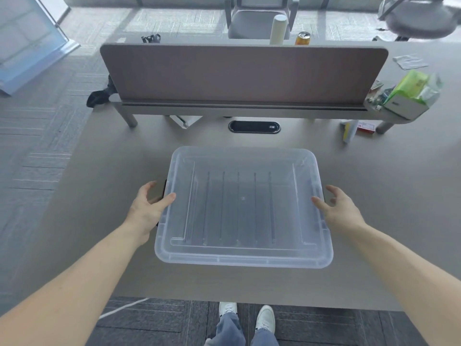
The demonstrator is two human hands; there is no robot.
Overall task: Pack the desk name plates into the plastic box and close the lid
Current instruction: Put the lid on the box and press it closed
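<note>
Head view: translucent plastic box near the front edge of a grey-brown desk, lid on, with thin dark upright lines showing through it that are probably the name plates. Left hand and right hand, both spread with fingers apart and gripping nothing, flank the short sides, thumbs touching the lid rim, apparently to press it down or work the side latches. Behind stand a divider panel, a cable port, desk clutter at far right, office chairs and carpet tiles.

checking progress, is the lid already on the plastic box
Yes, the translucent lid lies flat over the plastic box, with the left hand and right hand at its two short sides.
</note>
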